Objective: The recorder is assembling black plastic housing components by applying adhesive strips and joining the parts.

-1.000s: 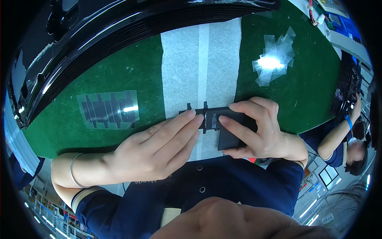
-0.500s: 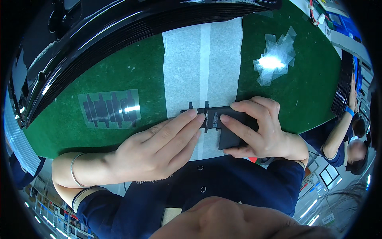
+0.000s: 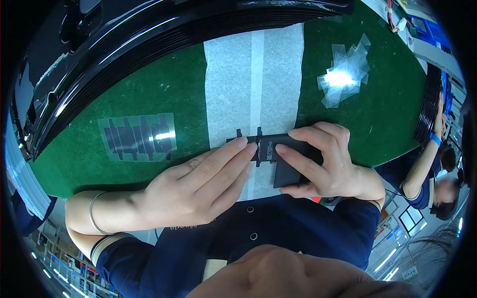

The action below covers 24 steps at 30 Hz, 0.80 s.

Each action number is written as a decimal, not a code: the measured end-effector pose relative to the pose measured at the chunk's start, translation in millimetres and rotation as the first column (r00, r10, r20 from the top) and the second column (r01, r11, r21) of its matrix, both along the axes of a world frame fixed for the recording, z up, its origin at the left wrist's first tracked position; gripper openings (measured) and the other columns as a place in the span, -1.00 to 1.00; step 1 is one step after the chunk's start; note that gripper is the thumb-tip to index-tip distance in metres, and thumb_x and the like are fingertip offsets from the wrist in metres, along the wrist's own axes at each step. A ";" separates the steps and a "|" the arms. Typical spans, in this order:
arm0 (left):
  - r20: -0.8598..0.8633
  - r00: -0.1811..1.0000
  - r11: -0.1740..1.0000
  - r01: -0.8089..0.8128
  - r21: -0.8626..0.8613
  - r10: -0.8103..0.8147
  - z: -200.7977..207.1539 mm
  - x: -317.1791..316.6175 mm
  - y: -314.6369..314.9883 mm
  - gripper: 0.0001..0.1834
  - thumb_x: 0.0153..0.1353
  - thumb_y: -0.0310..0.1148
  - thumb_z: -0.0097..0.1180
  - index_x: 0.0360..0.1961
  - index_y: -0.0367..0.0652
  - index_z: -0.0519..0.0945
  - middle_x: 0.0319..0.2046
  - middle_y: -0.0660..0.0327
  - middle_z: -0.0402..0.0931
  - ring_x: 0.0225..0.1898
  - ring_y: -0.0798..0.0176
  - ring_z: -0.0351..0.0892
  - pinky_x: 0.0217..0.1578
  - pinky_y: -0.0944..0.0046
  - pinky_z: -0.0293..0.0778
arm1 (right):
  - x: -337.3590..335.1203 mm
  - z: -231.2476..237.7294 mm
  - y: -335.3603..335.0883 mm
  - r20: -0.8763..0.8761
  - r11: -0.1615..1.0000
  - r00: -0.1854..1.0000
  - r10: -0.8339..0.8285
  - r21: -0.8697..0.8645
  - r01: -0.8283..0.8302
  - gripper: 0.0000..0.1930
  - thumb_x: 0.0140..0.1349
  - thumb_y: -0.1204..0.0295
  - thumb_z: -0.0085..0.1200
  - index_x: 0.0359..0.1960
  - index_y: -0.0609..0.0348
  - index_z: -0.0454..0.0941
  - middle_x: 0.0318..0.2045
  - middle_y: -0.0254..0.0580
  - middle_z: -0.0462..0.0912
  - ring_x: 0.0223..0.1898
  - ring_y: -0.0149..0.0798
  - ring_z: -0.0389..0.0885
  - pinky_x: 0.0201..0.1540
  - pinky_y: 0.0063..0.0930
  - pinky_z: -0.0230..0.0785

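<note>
A flat black rectangular block lies on a white paper strip close to my body. My right hand grips its right end, with the thumb low on the near edge and the fingers on top and at the far edge. Black tabbed film runs along the left of the block, its small tabs sticking out at the far and near sides. Extended and held together, the fingers of my left hand rest on this film with their tips. They hide the block's left part.
On the green mat, a clear sheet with several dark tabbed strips lies at left. Overlapping clear film pieces are at right. A glossy black ribbed cover arches along the far side. Another person's arm shows at far right.
</note>
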State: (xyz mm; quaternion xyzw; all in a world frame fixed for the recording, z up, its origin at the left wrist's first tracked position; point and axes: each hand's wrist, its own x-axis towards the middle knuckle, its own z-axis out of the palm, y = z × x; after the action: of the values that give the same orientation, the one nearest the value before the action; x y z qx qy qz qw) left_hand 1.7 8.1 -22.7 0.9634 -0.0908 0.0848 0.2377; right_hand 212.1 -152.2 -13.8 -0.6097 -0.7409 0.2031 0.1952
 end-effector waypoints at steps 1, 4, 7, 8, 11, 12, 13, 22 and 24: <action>-0.002 1.000 1.000 -0.003 -0.003 0.003 0.2 -0.3 -0.5 -0.83 -0.05 -0.53 0.13 -0.36 -0.31 0.54 -0.14 -0.05 0.53 0.00 0.03 0.48 -0.06 0.31 0.55 | -0.2 0.0 0.1 0.001 1.000 1.000 0.002 -0.001 -0.002 -0.38 -0.28 0.08 0.20 -0.11 0.11 0.58 -0.05 -0.10 0.40 -0.12 -0.11 0.34 -0.10 -0.27 0.16; -0.001 1.000 1.000 -0.007 -0.006 0.007 -0.5 -1.5 -0.9 -0.83 -0.04 -0.53 0.13 -0.35 -0.32 0.54 -0.14 -0.05 0.52 0.00 0.03 0.48 -0.06 0.31 0.55 | -0.7 0.3 0.5 0.004 1.000 1.000 0.004 -0.003 -0.004 -0.38 -0.29 0.07 0.19 -0.10 0.11 0.57 -0.05 -0.11 0.40 -0.12 -0.11 0.34 -0.11 -0.27 0.16; -0.007 1.000 1.000 -0.008 -0.010 0.008 0.0 -1.8 -0.6 -0.83 -0.04 -0.53 0.13 -0.35 -0.31 0.54 -0.14 -0.05 0.53 0.00 0.02 0.48 -0.06 0.31 0.56 | -1.0 0.7 0.4 0.004 1.000 1.000 0.002 -0.006 -0.002 -0.38 -0.29 0.08 0.19 -0.10 0.11 0.57 -0.05 -0.11 0.40 -0.12 -0.11 0.34 -0.11 -0.27 0.16; -0.010 1.000 1.000 -0.007 -0.012 0.007 0.4 -1.5 -0.4 -0.83 -0.04 -0.53 0.13 -0.35 -0.31 0.54 -0.14 -0.05 0.53 0.00 0.02 0.48 -0.06 0.31 0.56 | -1.0 1.1 0.3 0.006 1.000 1.000 0.002 -0.008 -0.002 -0.38 -0.29 0.08 0.19 -0.10 0.11 0.58 -0.06 -0.11 0.40 -0.12 -0.11 0.34 -0.12 -0.27 0.16; -0.005 1.000 1.000 -0.007 -0.009 0.007 0.4 -2.2 -0.7 -0.83 -0.04 -0.53 0.14 -0.35 -0.31 0.54 -0.14 -0.05 0.53 0.00 0.02 0.49 -0.06 0.31 0.56 | -1.1 2.3 1.5 0.001 1.000 1.000 0.008 -0.013 -0.008 -0.38 -0.28 0.08 0.19 -0.11 0.12 0.58 -0.06 -0.12 0.40 -0.13 -0.11 0.34 -0.12 -0.27 0.15; -0.002 1.000 1.000 -0.014 -0.010 0.014 0.4 -2.6 -1.0 -0.83 -0.04 -0.53 0.14 -0.35 -0.31 0.54 -0.14 -0.05 0.53 -0.01 0.02 0.49 -0.07 0.31 0.56 | -1.0 2.6 2.2 -0.003 1.000 1.000 0.012 -0.015 -0.012 -0.38 -0.28 0.08 0.19 -0.11 0.12 0.58 -0.06 -0.12 0.40 -0.13 -0.11 0.34 -0.12 -0.27 0.15; 0.001 1.000 1.000 -0.016 -0.011 0.016 0.1 -2.9 -1.0 -0.83 -0.04 -0.53 0.14 -0.35 -0.31 0.54 -0.14 -0.05 0.53 -0.01 0.02 0.49 -0.07 0.31 0.56 | -1.2 2.6 2.2 0.004 1.000 1.000 0.013 -0.015 -0.013 -0.38 -0.28 0.08 0.19 -0.11 0.12 0.58 -0.06 -0.12 0.40 -0.13 -0.11 0.34 -0.11 -0.28 0.15; -0.004 1.000 1.000 -0.022 -0.018 0.022 -0.4 -3.7 -1.4 -0.82 -0.04 -0.53 0.14 -0.34 -0.31 0.55 -0.13 -0.05 0.52 0.01 0.01 0.47 -0.07 0.29 0.57 | 0.0 2.4 2.2 0.049 0.999 0.998 0.044 -0.023 -0.043 -0.39 -0.19 -0.01 0.19 -0.12 0.14 0.57 -0.09 -0.05 0.41 -0.15 -0.08 0.32 -0.13 -0.25 0.16; -0.003 1.000 1.000 -0.021 -0.019 0.021 -0.3 -2.1 -1.3 -0.82 -0.04 -0.53 0.14 -0.34 -0.31 0.55 -0.13 -0.05 0.52 0.01 0.01 0.47 -0.07 0.28 0.57 | -0.3 2.3 0.8 0.019 1.000 1.000 0.008 -0.030 -0.007 -0.35 -0.34 0.09 0.20 -0.09 0.09 0.57 -0.05 -0.13 0.40 -0.12 -0.13 0.32 -0.13 -0.29 0.12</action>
State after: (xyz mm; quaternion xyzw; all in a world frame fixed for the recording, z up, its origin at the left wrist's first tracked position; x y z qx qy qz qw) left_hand -0.4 6.8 -23.0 0.9620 -0.0795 0.0867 0.2463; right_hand 211.8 -151.4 -11.5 -0.6118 -0.7418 0.2092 0.1782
